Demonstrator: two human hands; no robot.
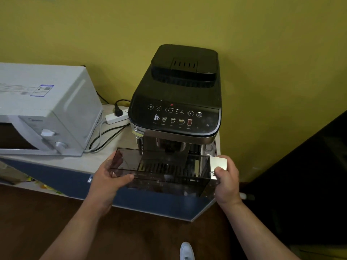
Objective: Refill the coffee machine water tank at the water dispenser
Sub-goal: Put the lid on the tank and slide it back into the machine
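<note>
A black coffee machine (178, 94) stands on a light counter against the yellow wall, with a small red light lit on its control panel. In front of it I hold a clear smoky water tank (161, 171) lying on its side, level with the counter edge. My left hand (108, 175) grips the tank's left end. My right hand (224, 180) grips the right end at its silver front plate (218, 163). The slot (209, 147) at the machine's lower right stands open. No water dispenser is in view.
A white microwave (43, 111) sits left of the machine. A white power strip (117, 117) with black cables lies between them. The counter (90, 162) has a blue front. A dark object (308, 181) fills the right side. Brown floor and one white shoe (186, 251) lie below.
</note>
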